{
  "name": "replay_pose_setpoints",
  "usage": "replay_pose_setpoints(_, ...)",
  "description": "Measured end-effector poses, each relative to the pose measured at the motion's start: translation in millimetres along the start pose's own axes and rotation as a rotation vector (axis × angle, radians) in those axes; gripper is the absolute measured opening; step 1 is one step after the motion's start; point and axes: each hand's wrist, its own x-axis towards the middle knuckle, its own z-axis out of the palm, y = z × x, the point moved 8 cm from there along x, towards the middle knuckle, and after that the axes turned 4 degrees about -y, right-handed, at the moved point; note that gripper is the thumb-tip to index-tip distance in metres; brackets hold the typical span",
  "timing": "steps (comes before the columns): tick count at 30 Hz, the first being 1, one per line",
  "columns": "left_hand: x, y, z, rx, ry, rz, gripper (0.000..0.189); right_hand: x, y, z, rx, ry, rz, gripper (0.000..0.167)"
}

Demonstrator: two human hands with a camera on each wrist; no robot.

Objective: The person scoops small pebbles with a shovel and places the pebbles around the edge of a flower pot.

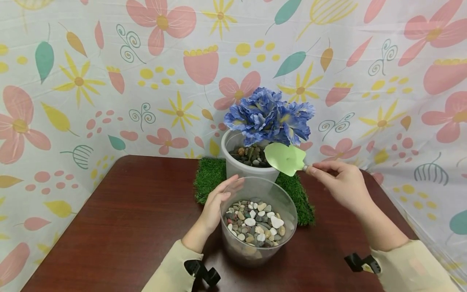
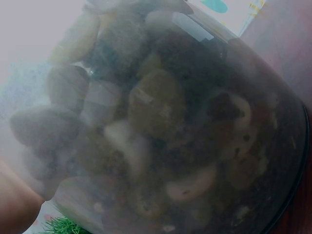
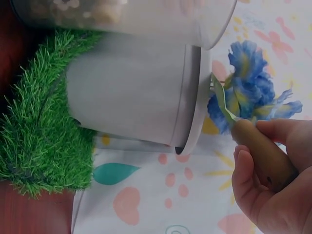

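My right hand [image 1: 344, 182] grips the wooden handle [image 3: 265, 156] of a small trowel with a light green blade [image 1: 284, 158]. The blade is tilted over the right rim of a white flowerpot [image 1: 251, 170]. Blue artificial flowers [image 1: 268, 115] rise from that pot, and pebbles lie around their stems. In front of the pot stands a clear plastic bucket [image 1: 240, 247] with mixed pebbles [image 1: 255, 223] inside. My left hand [image 1: 215, 205] rests with extended fingers against the bucket's left side. In the left wrist view, pebbles [image 2: 156, 105] show blurred through the bucket wall.
Under the flowerpot lies a mat of artificial grass [image 1: 300, 198]. Everything stands on a dark reddish-brown table [image 1: 127, 227]. A white cloth [image 1: 109, 101] printed with flowers and leaves hangs behind the table and along both sides.
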Motion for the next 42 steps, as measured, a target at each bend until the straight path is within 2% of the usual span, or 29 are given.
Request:
replay_pose_setpoints(4,0.2,0.8,0.9,-0.018,0.002,0.008,0.056,-2.7,-0.8,2.1,0.002,-0.001,0.02,0.034)
replay_pose_setpoints(8,0.3,-0.1,1.1,-0.042,0.003,0.007,0.057,-5.2,-3.5,3.4,0.004,-0.002,-0.001,0.031)
replay_pose_setpoints(20,-0.7,-1.0,0.9,-0.033,0.002,-0.002,0.056,-11.3,-8.0,7.5,0.027,-0.033,-0.021,0.029)
replay_pose_setpoints(29,-0.4,-1.1,0.9,-0.029,0.001,0.002,0.057,-17.4,-17.4,13.8,0.064,-0.076,-0.105,0.023)
replay_pose_setpoints(42,-0.1,-0.2,0.8,-0.053,0.006,-0.013,0.057,-24.7,-29.0,27.0,0.133,-0.23,-0.155,0.02)
